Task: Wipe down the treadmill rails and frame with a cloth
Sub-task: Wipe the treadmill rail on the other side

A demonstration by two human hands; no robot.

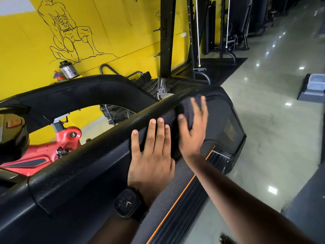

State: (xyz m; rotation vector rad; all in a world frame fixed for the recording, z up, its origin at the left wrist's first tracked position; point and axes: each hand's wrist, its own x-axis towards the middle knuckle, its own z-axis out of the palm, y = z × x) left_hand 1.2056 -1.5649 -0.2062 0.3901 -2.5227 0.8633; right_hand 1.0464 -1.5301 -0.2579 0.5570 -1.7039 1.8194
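A black padded treadmill rail (109, 147) runs diagonally from lower left to upper right. My left hand (152, 155), a black watch on its wrist, rests flat with straight fingers on the rail's side. Just to its right, my right hand (193, 127) presses a dark grey cloth (189, 110) against the rail with spread fingers. The cloth sits between palm and rail, partly hidden by the hand. Below the hands lie the treadmill belt (163, 205) and an orange-striped side strip (190, 192). The far end of the frame (226, 124) curves down.
A red exercise machine (58, 147) stands left behind the rail, before a yellow wall with a drawn figure. A supplement jar (67, 70) sits on a ledge. Black racks and cable machines (226, 32) line the back. Glossy tiled floor (277, 103) lies at right.
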